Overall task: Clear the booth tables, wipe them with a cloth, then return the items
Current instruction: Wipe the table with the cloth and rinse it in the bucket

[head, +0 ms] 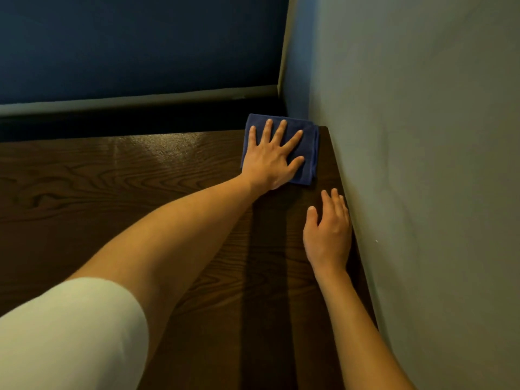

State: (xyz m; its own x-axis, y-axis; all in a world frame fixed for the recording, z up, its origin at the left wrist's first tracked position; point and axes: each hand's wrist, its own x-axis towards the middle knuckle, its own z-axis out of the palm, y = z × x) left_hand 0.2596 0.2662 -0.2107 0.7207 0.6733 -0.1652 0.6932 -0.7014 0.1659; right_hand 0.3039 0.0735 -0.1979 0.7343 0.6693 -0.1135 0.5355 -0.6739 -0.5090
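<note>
1. Fingers (334, 201) of the right hand (327, 235) lie nearly straight, close together, flat on the dark wood-grain worktop (140, 187), just beside the grey-green wall (422, 136), holding nothing.
2. Further out, the left hand (270, 159) spreads its fingers wide, pressing the folded dark-blue cloth (308, 153) into the worktop's far right corner.
3. Cloth edge overhangs the far rim, over a dark gap before the navy booth backrest (140, 43).
4. Risk, as I judge it: push further and the cloth slips off into that gap; an open palm offers no grip to catch it.
</note>
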